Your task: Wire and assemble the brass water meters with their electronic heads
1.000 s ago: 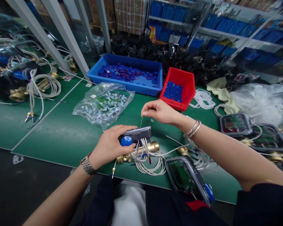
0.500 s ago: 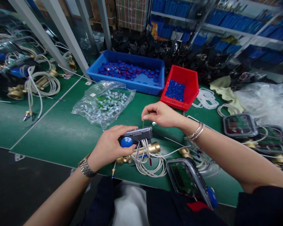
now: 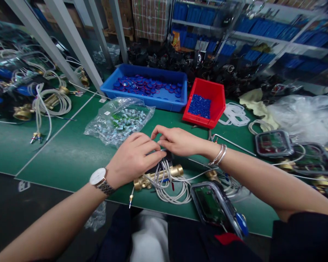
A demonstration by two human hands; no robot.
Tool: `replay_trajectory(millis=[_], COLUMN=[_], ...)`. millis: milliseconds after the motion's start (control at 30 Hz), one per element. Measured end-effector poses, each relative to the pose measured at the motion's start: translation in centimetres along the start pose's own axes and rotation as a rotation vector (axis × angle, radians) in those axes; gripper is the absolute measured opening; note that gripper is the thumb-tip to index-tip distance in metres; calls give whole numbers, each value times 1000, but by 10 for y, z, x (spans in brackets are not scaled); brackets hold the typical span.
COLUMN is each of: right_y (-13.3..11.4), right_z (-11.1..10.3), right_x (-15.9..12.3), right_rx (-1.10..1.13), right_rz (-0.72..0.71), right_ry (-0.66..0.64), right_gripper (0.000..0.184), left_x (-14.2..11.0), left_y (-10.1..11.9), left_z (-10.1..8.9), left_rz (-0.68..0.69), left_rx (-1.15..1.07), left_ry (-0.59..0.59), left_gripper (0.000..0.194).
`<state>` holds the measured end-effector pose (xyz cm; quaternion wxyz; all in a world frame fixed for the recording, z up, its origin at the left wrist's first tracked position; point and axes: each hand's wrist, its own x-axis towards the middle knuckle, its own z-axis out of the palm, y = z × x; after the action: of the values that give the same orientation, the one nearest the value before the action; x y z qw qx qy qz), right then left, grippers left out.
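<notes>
My left hand [image 3: 138, 154], with a watch on its wrist, is closed with its fingertips together over the dark meter housing. My right hand [image 3: 177, 141], its wrist in silver bangles, meets it there, thumb and index finger bent in a pinch. The fingers cover whatever is between them; no green wire shows now. Most of the housing [image 3: 168, 157] is hidden behind the hands. Below it lies a brass pipe body [image 3: 177, 170] with coiled white cables [image 3: 177, 194]. A second meter with a clear cover [image 3: 213, 203] rests tilted to the right, near the bench edge.
Behind the hands lie a clear bag of small pale tags with green strands [image 3: 125, 122], a blue tray [image 3: 164, 103] of blue discs and a red bin [image 3: 217, 109] of small blue parts. More meters [image 3: 273, 143] stand right. Cabled brass assemblies [image 3: 53, 100] crowd the left.
My left hand has left the housing's side and blue cap and moved up over its top. My right hand has come down and left to meet it. The green wire is now out of sight.
</notes>
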<state>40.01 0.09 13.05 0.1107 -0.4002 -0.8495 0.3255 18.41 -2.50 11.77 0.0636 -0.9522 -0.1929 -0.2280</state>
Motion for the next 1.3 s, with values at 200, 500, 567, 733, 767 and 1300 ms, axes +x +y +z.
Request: replay_trajectory(millis=[200,500,567,733,767,1300], right_y=[6,-4,-15,-25,-25,-27], right_z=[-7,-20,-10,14,17,36], right_x=[-4,-64,-78,-100,-102,-103], right_rx=[74,627,826,1142,1197,1331], right_rz=[-25,168,197,299,327,314], right_ry=[-1,353,339,354,358,297], right_gripper=[18,15,17,25,26,30], left_x=[25,2,0,-1,0,13], left_y=[6,52,65,82,83,92], left_z=[-3,-2,-2,0,1,4], left_rz=[186,-416,-479,-629,-654,-721], left_rx=[158,-625,-630,-611,-605,-338], left_ry=[-93,-15,43,206,233,350], left_gripper=[20,13,10,5,5,15])
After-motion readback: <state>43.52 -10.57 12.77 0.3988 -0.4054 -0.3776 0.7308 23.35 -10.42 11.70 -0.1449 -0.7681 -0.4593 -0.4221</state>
